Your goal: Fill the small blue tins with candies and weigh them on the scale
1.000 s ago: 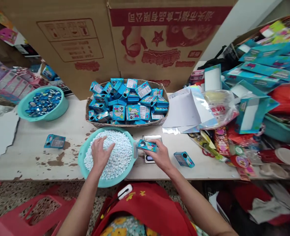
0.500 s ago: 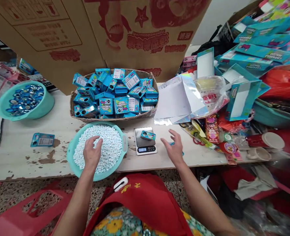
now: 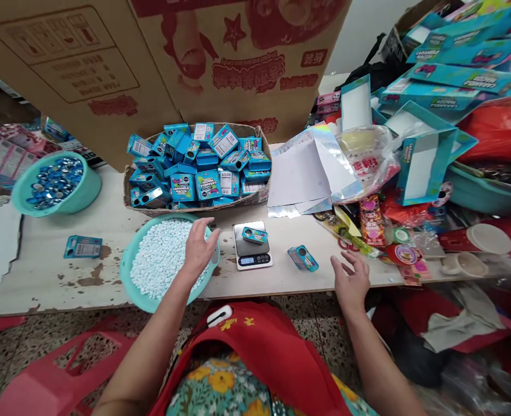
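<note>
Okay, left hand (image 3: 200, 249) is over the right side of the teal basin (image 3: 127, 274), fingers spread, nothing in it; can't tell if it touches the rim. Right hand (image 3: 353, 280) is also released, fingers loosely curled above the table edge, well right of the digital scale (image 3: 265, 264).

Basin is full of small pale pellets (image 3: 162, 254). Small blue carton (image 3: 255, 235) lies on the scale's metal pan (image 3: 243, 249), toward the far right corner, round cutout at its left end. Display (image 3: 247, 261) lit, digits too small to read. Second blue carton (image 3: 302, 258) is on the table (image 3: 281, 231) between the scale and the right hand, touching neither.

Step looks like weighing the carton on the pan. To do it well, I'd centre the carton so no end overhangs, keep fingers off it, and let the reading settle before trusting it. The second carton should stay clear of the pan, and pellets shouldn't drop onto it.

Further out: third blue carton (image 3: 83, 247) left of the basin; cardboard tray (image 3: 253, 201) heaped with "Caramelo Macizo" boxes (image 3: 207, 184) behind the basin; teal bowl (image 3: 84, 193) of shiny blue gems (image 3: 56, 182) at far left; big shipping carton (image 3: 242, 81) at the back; paper sheets (image 3: 296, 179) right of the tray.
</note>
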### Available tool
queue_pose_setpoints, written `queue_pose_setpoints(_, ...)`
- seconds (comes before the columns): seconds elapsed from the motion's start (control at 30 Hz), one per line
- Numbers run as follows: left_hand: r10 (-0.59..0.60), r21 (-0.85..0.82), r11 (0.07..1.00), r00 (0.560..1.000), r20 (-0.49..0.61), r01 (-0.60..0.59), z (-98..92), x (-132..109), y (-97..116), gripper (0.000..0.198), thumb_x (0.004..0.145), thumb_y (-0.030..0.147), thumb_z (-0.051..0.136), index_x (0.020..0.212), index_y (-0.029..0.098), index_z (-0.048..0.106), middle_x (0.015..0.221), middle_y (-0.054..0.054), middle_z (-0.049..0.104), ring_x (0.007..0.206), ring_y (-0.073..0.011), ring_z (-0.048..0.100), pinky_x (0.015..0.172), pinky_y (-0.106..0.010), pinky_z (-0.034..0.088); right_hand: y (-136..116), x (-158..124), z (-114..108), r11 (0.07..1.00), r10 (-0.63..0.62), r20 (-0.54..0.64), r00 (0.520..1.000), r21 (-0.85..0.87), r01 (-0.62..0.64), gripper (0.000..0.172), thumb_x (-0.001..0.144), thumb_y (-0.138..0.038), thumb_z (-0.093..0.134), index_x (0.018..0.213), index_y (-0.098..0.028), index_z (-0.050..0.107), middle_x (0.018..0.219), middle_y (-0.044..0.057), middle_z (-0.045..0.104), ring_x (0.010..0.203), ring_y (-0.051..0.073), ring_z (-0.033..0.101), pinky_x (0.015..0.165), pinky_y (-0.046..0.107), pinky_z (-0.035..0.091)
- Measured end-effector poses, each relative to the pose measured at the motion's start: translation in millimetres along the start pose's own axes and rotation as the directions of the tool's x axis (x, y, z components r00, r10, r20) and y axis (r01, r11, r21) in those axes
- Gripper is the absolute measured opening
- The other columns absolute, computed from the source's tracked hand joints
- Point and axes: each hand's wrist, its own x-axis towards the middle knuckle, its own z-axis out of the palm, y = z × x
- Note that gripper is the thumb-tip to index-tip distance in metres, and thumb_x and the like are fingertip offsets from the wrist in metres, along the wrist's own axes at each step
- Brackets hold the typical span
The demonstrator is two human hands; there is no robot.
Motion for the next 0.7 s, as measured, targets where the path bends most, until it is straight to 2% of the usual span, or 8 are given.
queue_pose_setpoints(0.23,0.078,0.002,0.997,0.985,0.152,-0.080,19.0,20,29,0.039,0.087,0.036,0.049,0.123,0.021,0.051,0.123,-0.009,0.051,0.110,-0.0242,0.052,0.090,-0.037,0.045,18,-15,-9,0.995,0.100,-0.036,0.994,0.009,-0.100,0.039,0.079,-0.047,0.062,0.103,-0.016,0.064,0.118,0.014,0.054,0.106,0.025,0.056,0.080,0.044,0.055)
queue_pose_setpoints(0.5,0.132,-0.002,0.990,0.945,0.299,-0.138,45.9,29,35,0.044,0.086,0.038,0.050,0.126,0.021,0.048,0.125,-0.010,0.050,0.114,-0.0259,0.048,0.096,-0.039,0.039,26,-31,-14,0.986,0.169,-0.068,0.983,-0.005,-0.169,0.040,0.078,-0.048,0.062,0.100,-0.015,0.065,0.115,0.015,0.056,0.103,0.026,0.057,0.076,0.042,0.055)
queue_pose_setpoints(0.6,0.158,0.020,0.984,0.911,0.380,-0.178,55.7,31,36,0.053,0.083,0.043,0.054,0.130,0.021,0.045,0.128,-0.011,0.047,0.118,-0.0286,0.044,0.099,-0.042,0.036,22,-35,-10,0.983,0.182,-0.051,0.982,0.001,-0.182,0.041,0.078,-0.050,0.060,0.099,-0.015,0.065,0.114,0.015,0.056,0.103,0.026,0.057,0.077,0.042,0.054)
queue_pose_setpoints(0.7,0.227,0.019,0.964,0.852,0.472,-0.267,67.5,32,34,0.069,0.076,0.049,0.062,0.135,0.022,0.040,0.138,-0.013,0.039,0.126,-0.0329,0.035,0.101,-0.047,0.032,14,-38,-3,0.984,0.177,-0.017,0.984,-0.005,-0.177,0.042,0.080,-0.051,0.057,0.100,-0.014,0.064,0.113,0.016,0.057,0.104,0.026,0.056,0.078,0.041,0.053)
